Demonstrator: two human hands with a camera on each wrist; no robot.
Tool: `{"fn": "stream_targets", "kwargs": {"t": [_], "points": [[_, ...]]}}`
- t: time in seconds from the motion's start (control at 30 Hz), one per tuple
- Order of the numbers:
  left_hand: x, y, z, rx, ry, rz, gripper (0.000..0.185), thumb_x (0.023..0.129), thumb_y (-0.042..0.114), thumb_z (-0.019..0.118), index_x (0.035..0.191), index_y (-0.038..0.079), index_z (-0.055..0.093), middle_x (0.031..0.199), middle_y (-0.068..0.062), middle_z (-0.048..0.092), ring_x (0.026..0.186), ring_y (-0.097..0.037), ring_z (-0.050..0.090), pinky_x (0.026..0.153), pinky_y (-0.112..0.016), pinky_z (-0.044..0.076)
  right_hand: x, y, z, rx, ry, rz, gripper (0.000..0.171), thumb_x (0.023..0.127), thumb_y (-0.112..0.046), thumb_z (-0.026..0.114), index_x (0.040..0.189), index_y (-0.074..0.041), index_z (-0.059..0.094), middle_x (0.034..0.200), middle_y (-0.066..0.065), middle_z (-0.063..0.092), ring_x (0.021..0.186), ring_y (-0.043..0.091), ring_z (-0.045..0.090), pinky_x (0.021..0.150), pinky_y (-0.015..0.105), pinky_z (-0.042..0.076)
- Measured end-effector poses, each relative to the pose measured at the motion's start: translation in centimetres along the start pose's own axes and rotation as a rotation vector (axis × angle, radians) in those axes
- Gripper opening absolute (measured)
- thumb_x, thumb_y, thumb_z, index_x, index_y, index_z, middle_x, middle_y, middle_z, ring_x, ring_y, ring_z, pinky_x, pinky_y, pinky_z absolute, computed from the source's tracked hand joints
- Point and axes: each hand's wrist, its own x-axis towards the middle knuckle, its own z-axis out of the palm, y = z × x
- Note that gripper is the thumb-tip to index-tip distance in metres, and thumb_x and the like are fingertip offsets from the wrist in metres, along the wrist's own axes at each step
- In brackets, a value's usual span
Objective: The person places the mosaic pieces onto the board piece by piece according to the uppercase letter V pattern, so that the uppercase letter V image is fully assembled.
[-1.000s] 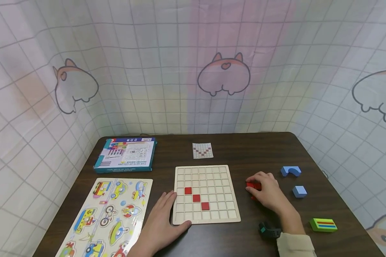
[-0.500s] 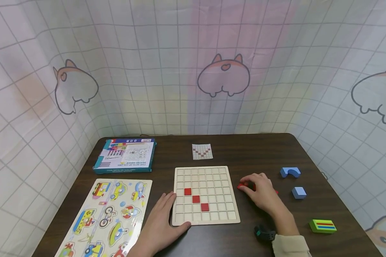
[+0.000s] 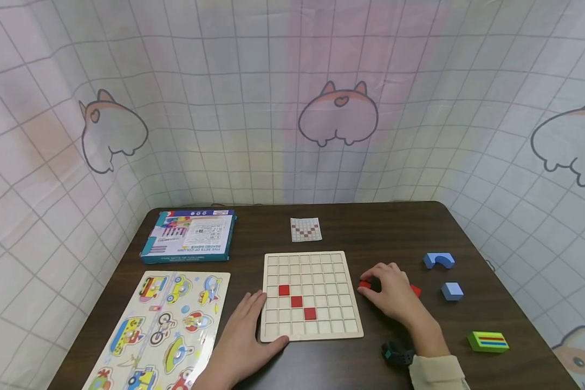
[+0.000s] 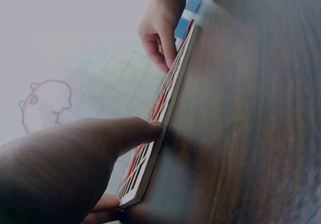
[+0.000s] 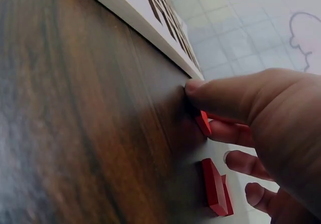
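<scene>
A pale wooden grid board lies flat on the table, with red square tiles in a slanting line of its cells. My left hand rests against the board's left side, fingers straight, the thumb touching its front edge. Right of the board, my right hand pinches a red tile between thumb and index finger, low over the tabletop. More red tiles lie on the table by its other fingers; the hand partly covers them in the head view.
A small pattern card lies behind the board. To the left are a boxed set and a vehicle picture board. On the right stand a blue arch block, a blue cube and a green striped block.
My right hand has moved left toward the board, bringing a red tile away from the other red tiles. The left hand and the board have stayed in place.
</scene>
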Motion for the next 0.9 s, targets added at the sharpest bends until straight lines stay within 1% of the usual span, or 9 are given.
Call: {"fn": "stream_targets", "kwargs": {"t": [0.1,0.2,0.33,0.47,0.6,0.73,0.9], "points": [[0.0,0.0,0.0,-0.001,0.001,0.004,0.110,0.083,0.073,0.086,0.168,0.014,0.049,0.176,-0.004,0.046,0.171,-0.035,0.031,0.131,-0.063,0.040,0.0,-0.3,-0.1,-0.013,-0.001,-0.013,0.020,0.095,-0.028,0.089,0.113,-0.020,0.083,0.115,-0.001,0.077,0.110,0.027,0.058,0.094,0.052,0.045],[0.0,0.1,-0.1,-0.002,0.000,0.003,0.109,0.084,0.072,0.086,0.168,0.014,0.048,0.176,-0.005,0.046,0.171,-0.035,0.030,0.132,-0.063,0.039,0.0,-0.7,-0.1,-0.025,0.022,-0.026,0.022,0.095,-0.028,0.090,0.113,-0.019,0.084,0.114,-0.002,0.078,0.109,0.025,0.058,0.092,0.049,0.044],[0.0,0.1,-0.1,-0.004,-0.003,0.000,0.109,0.084,0.071,0.086,0.168,0.014,0.048,0.176,-0.005,0.046,0.171,-0.035,0.030,0.132,-0.062,0.039,0.1,-2.0,-0.1,-0.011,0.034,-0.052,0.025,0.094,-0.029,0.091,0.116,-0.019,0.084,0.115,-0.004,0.080,0.109,0.022,0.059,0.094,0.047,0.047],[-0.1,0.1,-0.2,-0.003,0.012,0.019,0.108,0.084,0.071,0.087,0.167,0.013,0.050,0.174,-0.006,0.048,0.170,-0.037,0.032,0.131,-0.063,0.040,0.5,-3.7,0.0,0.021,-0.008,-0.077,0.030,0.095,-0.028,0.090,0.122,-0.018,0.083,0.120,-0.003,0.080,0.112,0.021,0.058,0.097,0.048,0.049],[-0.1,0.0,-0.1,0.003,0.023,0.036,0.107,0.084,0.070,0.087,0.166,0.012,0.051,0.173,-0.007,0.050,0.169,-0.038,0.034,0.130,-0.063,0.041,1.0,-5.3,0.6,0.056,-0.055,-0.068,0.030,0.097,-0.028,0.089,0.125,-0.018,0.082,0.122,-0.003,0.079,0.114,0.019,0.057,0.099,0.047,0.049],[0.0,0.0,0.0,0.003,0.003,0.012,0.110,0.084,0.072,0.087,0.168,0.014,0.047,0.175,-0.006,0.047,0.170,-0.037,0.032,0.131,-0.062,0.040,1.4,-6.4,1.3,0.068,-0.074,-0.068,0.026,0.096,-0.027,0.089,0.120,-0.020,0.082,0.119,-0.006,0.078,0.112,0.016,0.055,0.098,0.044,0.047],[0.1,0.0,0.0,-0.004,-0.019,-0.018,0.115,0.083,0.073,0.086,0.171,0.014,0.043,0.178,-0.008,0.041,0.170,-0.036,0.032,0.131,-0.062,0.040,2.0,-7.5,2.0,0.054,-0.067,-0.137,0.021,0.094,-0.026,0.091,0.112,-0.020,0.084,0.118,-0.006,0.080,0.108,0.014,0.055,0.098,0.043,0.046]]}}
